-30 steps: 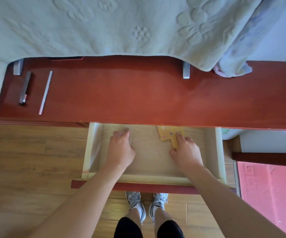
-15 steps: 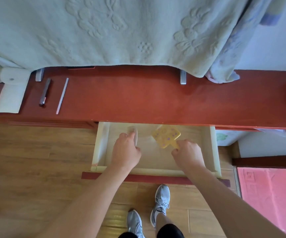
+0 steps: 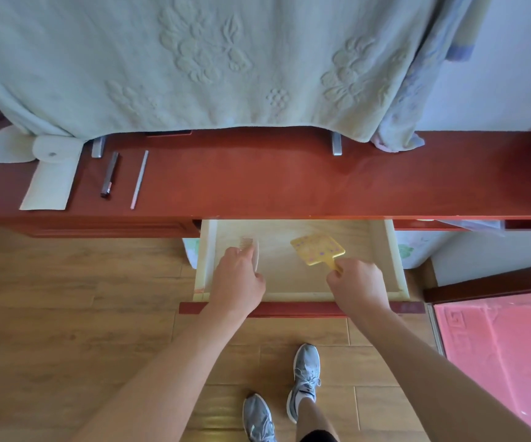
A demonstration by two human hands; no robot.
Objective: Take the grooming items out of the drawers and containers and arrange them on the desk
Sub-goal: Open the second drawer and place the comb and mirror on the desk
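Observation:
The pale wooden drawer (image 3: 385, 250) stands pulled out under the red desk (image 3: 289, 183). My left hand (image 3: 238, 283) is closed on a small beige comb (image 3: 248, 247), whose teeth stick out above my fingers. My right hand (image 3: 358, 287) pinches the handle of a yellow spotted hand mirror (image 3: 316, 250), held tilted over the drawer floor. A dark slim tube (image 3: 109, 174) and a thin grey stick (image 3: 139, 178) lie side by side on the desk's left part.
A pale green embossed towel (image 3: 194, 59) hangs over the back of the desk. A white pouch (image 3: 52, 173) lies at the desk's left end. Wooden floor and my grey shoes (image 3: 304, 378) are below; a pink mat (image 3: 506, 352) is at right.
Both hands closed on the items and drew them back from the drawer's rear toward its middle, lifting them. The mirror turned at an angle. My view pulled back and I stepped backward.

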